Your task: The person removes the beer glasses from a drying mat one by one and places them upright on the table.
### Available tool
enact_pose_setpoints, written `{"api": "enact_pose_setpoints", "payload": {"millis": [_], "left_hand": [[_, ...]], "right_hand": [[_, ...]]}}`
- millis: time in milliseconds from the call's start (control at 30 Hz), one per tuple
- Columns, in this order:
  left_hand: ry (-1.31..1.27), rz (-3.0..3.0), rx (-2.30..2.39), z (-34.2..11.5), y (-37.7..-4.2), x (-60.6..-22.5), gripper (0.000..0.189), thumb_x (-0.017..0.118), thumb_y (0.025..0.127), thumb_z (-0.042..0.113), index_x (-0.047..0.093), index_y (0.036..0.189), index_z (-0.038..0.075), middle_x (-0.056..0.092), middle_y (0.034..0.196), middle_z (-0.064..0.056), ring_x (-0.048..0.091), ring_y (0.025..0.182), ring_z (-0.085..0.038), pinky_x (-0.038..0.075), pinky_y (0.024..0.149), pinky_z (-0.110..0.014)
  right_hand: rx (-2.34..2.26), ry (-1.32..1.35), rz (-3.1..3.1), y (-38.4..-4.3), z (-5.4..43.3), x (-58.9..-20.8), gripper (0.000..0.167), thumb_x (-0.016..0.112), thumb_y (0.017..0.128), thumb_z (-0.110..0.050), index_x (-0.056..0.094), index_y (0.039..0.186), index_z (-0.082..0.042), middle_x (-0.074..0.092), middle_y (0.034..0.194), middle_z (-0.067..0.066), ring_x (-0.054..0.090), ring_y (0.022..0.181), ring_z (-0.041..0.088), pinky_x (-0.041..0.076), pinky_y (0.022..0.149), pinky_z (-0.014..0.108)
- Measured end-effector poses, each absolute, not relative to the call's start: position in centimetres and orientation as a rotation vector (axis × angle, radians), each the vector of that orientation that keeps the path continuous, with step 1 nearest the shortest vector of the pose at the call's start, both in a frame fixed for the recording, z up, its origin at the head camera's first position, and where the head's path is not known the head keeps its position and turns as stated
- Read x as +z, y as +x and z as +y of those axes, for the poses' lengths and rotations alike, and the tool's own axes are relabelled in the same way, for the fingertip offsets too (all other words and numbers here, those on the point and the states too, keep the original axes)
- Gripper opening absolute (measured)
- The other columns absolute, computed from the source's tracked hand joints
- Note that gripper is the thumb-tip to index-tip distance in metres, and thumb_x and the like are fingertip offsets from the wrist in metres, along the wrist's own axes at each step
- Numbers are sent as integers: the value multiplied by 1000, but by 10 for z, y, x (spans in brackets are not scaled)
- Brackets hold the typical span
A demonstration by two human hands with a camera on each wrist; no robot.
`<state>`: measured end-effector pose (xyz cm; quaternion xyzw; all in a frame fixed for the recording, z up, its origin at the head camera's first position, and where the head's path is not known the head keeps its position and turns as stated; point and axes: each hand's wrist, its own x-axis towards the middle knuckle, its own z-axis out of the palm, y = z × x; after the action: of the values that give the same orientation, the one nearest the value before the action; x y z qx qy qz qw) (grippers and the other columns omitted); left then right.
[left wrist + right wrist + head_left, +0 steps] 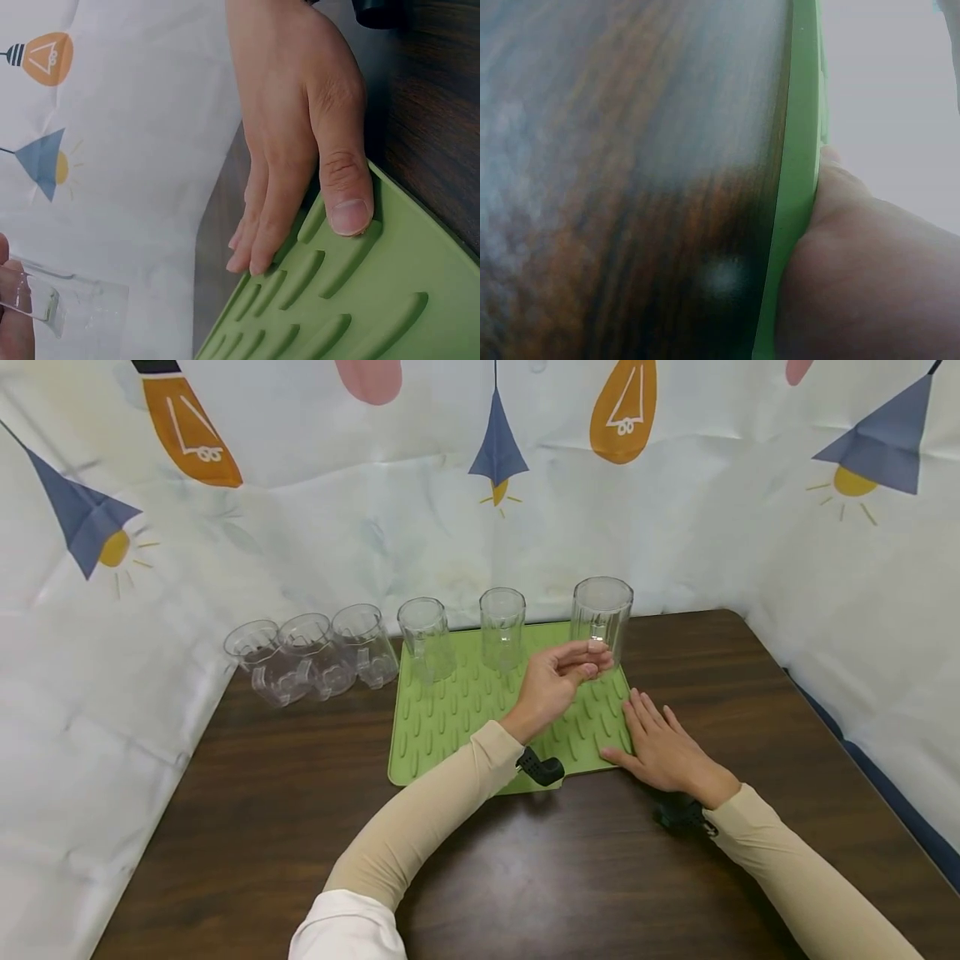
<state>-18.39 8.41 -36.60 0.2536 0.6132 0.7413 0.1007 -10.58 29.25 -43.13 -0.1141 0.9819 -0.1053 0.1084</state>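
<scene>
At the back right of the green ridged mat (472, 718) stands a clear glass mug (602, 602). My left hand (551, 685) reaches across the mat and pinches this mug's handle between curled fingers and thumb. At the left edge of the left wrist view, the fingertips (15, 315) meet the glass handle (45, 300). My right hand (667, 752) lies over the mat's right edge, its fingers straight and thumb on the mat; the left wrist view shows this hand (300, 112) too. In the right wrist view only part of the hand (870, 270) appears, beside the mat's edge (799, 150).
Two more glass mugs, one in the middle (502, 627) and one on the left (426, 635), stand along the mat's back. Three others, including the nearest one (367, 643), sit close together on the dark wooden table (262, 827). A white patterned curtain (420, 510) hangs behind.
</scene>
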Motion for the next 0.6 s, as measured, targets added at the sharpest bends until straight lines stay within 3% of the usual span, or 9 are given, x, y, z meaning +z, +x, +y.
{"api": "enact_pose_setpoints", "payload": {"millis": [233, 600], "left_hand": [[781, 1791, 2231, 77, -180, -362, 30, 58, 99, -10, 66, 127, -9, 69, 125, -32, 70, 117, -43, 59, 104, -49], [796, 1829, 2246, 64, -175, -354, 28, 58, 98, -12, 65, 125, -13, 70, 123, -32, 72, 115, -42, 62, 101, -39]], "right_hand": [[-302, -342, 2879, -107, 293, -430, 99, 43, 103, -67, 13, 162, 7, 3, 172, 29, 8, 161, 48, 9, 128, 72], [-281, -361, 2875, -109, 292, -428, 99, 45, 103, -66, 15, 162, 8, 4, 172, 30, 9, 160, 49, 10, 127, 73]]}}
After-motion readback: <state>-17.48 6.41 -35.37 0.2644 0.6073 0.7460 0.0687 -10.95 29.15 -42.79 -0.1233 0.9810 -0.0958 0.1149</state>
